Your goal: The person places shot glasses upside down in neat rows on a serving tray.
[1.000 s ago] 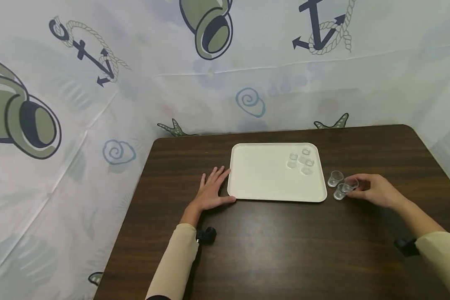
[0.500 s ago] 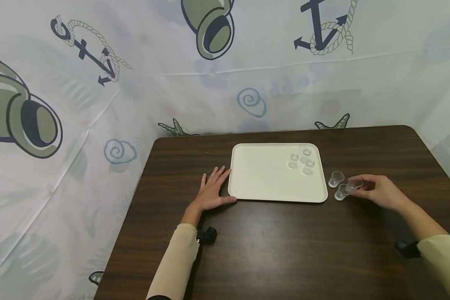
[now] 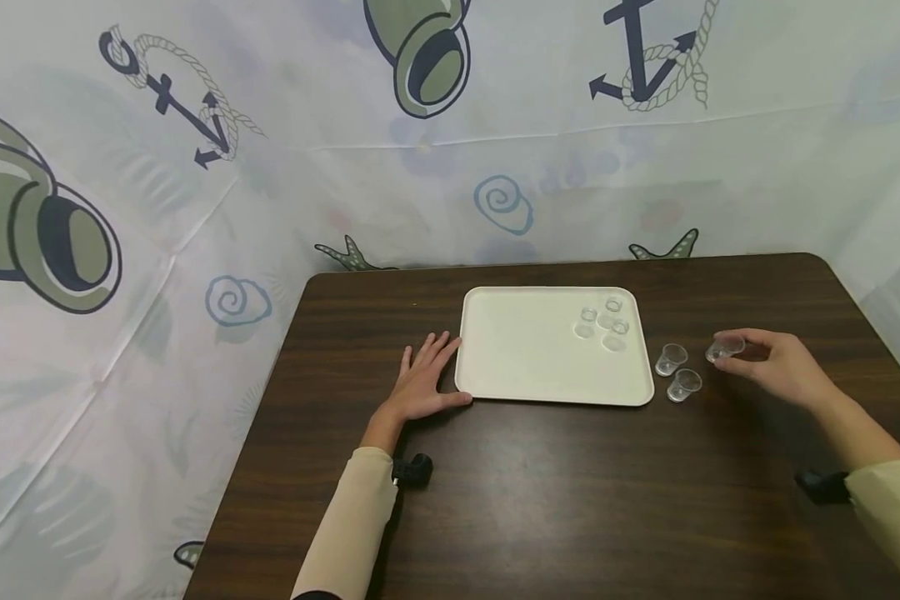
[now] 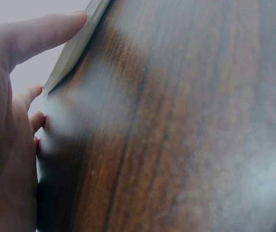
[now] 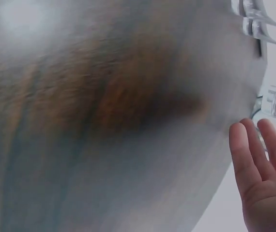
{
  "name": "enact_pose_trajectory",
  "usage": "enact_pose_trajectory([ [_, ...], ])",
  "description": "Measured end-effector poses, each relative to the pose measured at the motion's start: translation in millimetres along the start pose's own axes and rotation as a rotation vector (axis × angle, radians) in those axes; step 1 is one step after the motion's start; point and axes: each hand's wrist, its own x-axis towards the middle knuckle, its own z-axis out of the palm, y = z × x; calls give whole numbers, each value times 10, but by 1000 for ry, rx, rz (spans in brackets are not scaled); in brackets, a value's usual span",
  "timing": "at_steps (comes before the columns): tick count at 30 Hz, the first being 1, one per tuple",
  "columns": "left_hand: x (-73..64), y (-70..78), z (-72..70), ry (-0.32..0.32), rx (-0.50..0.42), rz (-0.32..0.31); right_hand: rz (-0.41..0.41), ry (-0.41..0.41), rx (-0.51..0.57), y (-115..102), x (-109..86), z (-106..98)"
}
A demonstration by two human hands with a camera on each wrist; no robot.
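With fingers spread, my left hand (image 3: 423,387) rests at the left edge of a white tray (image 3: 517,350); the left wrist view shows the thumb (image 4: 51,34) against the tray's rim. A small transparent shot glass (image 3: 720,350) is pinched between thumb and fingers of my right hand (image 3: 787,371), to the right of the tray. In the right wrist view this glass (image 5: 272,100) shows only partly, at the right border. Two similar shot glasses, one behind (image 3: 672,358) and one in front (image 3: 684,386), stand on the table between tray and hand.
Three more small glasses (image 3: 588,318) stand on the tray's right part. The dark wood-grain table (image 3: 555,492) ends at the back against a patterned cloth (image 3: 420,192). Black wrist cameras sit on the left forearm (image 3: 414,471) and the right (image 3: 823,487).
My right hand has moved right and slightly back with its shot glass, away from the two glasses beside the tray. The left hand and tray stay put.
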Motion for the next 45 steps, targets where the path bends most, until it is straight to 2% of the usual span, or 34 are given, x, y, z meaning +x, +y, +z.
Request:
enact_pose_trajectory([
  [5, -5, -3, 2, -7, -3, -4, 30, 43, 12, -147, 71, -36],
  [9, -6, -10, 8, -15, 0, -8, 20, 64, 46, -291, 131, -53],
  [15, -5, -4, -10, -14, 8, -13, -25, 77, 20, -538, 228, -35],
  [18, 4, -3, -15, -15, 10, -14, -77, 94, 3, -659, 260, 6],
  [22, 20, -5, -13, -15, 6, -6, -162, 92, -48, -805, 296, 83],
  [27, 16, -16, -12, -8, -4, -12, -265, 3, -167, -991, 363, 182],
  [35, 1, -12, -26, -16, -1, -18, -311, -90, -298, -1192, 427, 390],
  [45, 2, 6, -16, -20, 4, -6, -455, -39, -480, -1163, 426, 655],
])
